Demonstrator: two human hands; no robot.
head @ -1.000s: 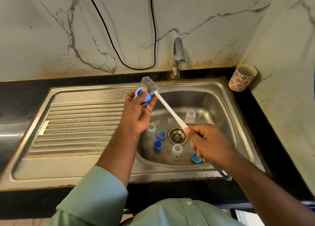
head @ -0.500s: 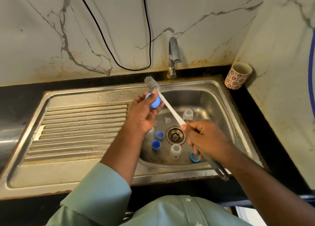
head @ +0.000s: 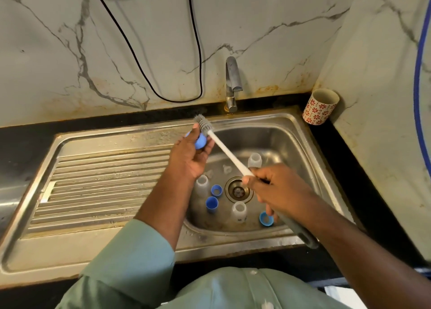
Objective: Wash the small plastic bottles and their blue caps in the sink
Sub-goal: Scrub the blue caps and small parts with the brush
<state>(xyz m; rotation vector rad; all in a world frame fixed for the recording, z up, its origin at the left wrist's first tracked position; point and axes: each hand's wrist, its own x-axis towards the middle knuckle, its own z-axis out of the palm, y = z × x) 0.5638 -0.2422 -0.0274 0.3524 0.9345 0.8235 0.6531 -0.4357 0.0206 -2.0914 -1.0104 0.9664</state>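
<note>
My left hand (head: 189, 159) holds a blue cap (head: 200, 142) above the left rim of the sink basin (head: 286, 131). My right hand (head: 277, 189) grips the white handle of a bottle brush (head: 229, 153); its grey bristle head (head: 204, 124) lies against the cap. In the basin stand three small clear bottles: one at the left (head: 201, 182), one at the front (head: 239, 212), one at the back (head: 254, 159). Three more blue caps lie there: one by the drain (head: 216, 190), one below it (head: 211, 204), one at the front right (head: 266, 219).
A steel draining board (head: 100, 187) runs left of the basin. The tap (head: 232, 84) stands behind the basin, with no water running. A red-flowered cup (head: 320, 107) sits on the black counter at the back right. A black cable (head: 163, 94) hangs on the marble wall.
The brush head has slid along the cap in my left hand, and the cap has turned in my fingers. Both hands stay above the basin.
</note>
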